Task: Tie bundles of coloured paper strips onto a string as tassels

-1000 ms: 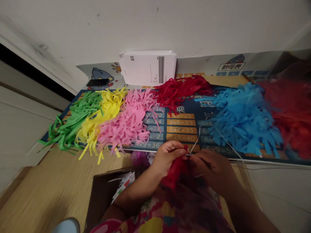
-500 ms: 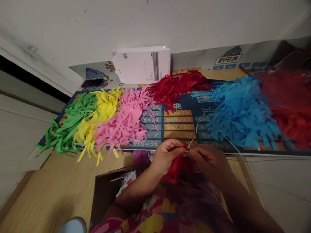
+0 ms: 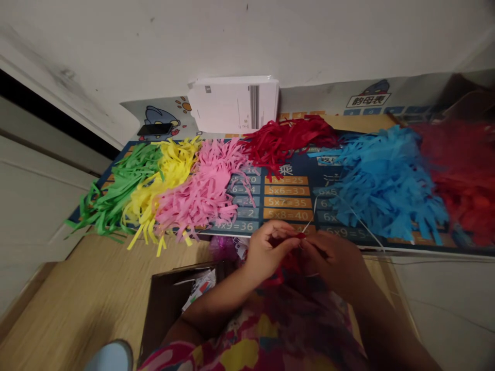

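Note:
Close to the table's front edge, my left hand (image 3: 266, 252) pinches the top of a red paper tassel (image 3: 300, 236) between thumb and fingers. Fingertip to fingertip with it, my right hand (image 3: 334, 260) is closed at the same spot, where a thin white string (image 3: 314, 208) meets the tassel. Its exact grip is partly hidden. The tassel's red strips hang dimly below both hands, over my lap. From there the string loops up onto the table and runs right, past the blue fringed tassels (image 3: 386, 185).
Green (image 3: 135, 167), yellow (image 3: 170, 167), pink (image 3: 204, 190) and dark red fringed tassels (image 3: 290, 136) lie along the printed table mat (image 3: 288, 202). More red ones (image 3: 464, 180) are at right. A white box (image 3: 232, 105) and phone (image 3: 155, 129) stand behind. An open carton (image 3: 162, 309) is below.
The hands have drawn closer together at the tassel's top, and less of the white string shows between them. The view has shifted slightly; the tassels on the table have not moved.

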Demonstrator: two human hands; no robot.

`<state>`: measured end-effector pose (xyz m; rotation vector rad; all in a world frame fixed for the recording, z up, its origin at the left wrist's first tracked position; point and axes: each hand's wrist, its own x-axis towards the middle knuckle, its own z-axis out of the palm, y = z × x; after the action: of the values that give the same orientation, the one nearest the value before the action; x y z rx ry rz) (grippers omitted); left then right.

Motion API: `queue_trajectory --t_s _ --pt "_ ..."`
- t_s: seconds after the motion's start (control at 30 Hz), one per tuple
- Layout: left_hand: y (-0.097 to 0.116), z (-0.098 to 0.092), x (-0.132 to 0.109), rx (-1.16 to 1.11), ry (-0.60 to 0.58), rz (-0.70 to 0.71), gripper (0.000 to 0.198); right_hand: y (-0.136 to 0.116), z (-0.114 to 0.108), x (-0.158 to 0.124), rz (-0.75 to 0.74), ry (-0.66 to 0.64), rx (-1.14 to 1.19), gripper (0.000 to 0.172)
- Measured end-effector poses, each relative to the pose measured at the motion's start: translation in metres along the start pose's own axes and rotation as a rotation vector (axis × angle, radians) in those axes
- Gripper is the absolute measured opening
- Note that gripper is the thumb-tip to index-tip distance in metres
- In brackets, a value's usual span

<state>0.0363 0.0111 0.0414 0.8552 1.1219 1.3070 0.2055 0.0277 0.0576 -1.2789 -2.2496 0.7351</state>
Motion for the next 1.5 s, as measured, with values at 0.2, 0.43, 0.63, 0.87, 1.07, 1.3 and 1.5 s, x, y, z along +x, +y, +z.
queue_trajectory --t_s 0.2,0.43,0.63,0.87,1.07,1.3,1.5 --pt "-0.006 -0.001 -0.002 0.071 -0.026 0.037 0.021 -0.001 -0.001 -0.003 -0.091 0.107 -0.113 0.038" --pt "0.001 -0.002 0.0 0.216 -0.057 0.149 0.007 0.001 -0.001 -0.002 -0.05 0.129 -0.057 0.035" --pt "-0.001 -0.002 0.004 0.026 -0.173 -0.128 0.025 0.007 0.002 0.0 -0.029 0.153 0.074 0.028" --pt "-0.004 -0.009 0.012 -0.288 -0.125 -0.403 0.041 0.009 0.001 0.005 0.121 0.157 0.237 0.03" --pt "-0.003 -0.01 0.013 -0.363 -0.054 -0.419 0.043 0.004 0.004 0.0 0.086 0.056 0.272 0.042" --pt "0.001 -0.007 0.016 -0.322 -0.069 -0.436 0.044 -0.002 -0.001 0.0 0.008 -0.004 0.327 0.046" --pt "0.0 -0.007 0.016 -0.33 -0.117 -0.437 0.042 -0.002 -0.007 0.0 -0.001 -0.053 0.31 0.049"
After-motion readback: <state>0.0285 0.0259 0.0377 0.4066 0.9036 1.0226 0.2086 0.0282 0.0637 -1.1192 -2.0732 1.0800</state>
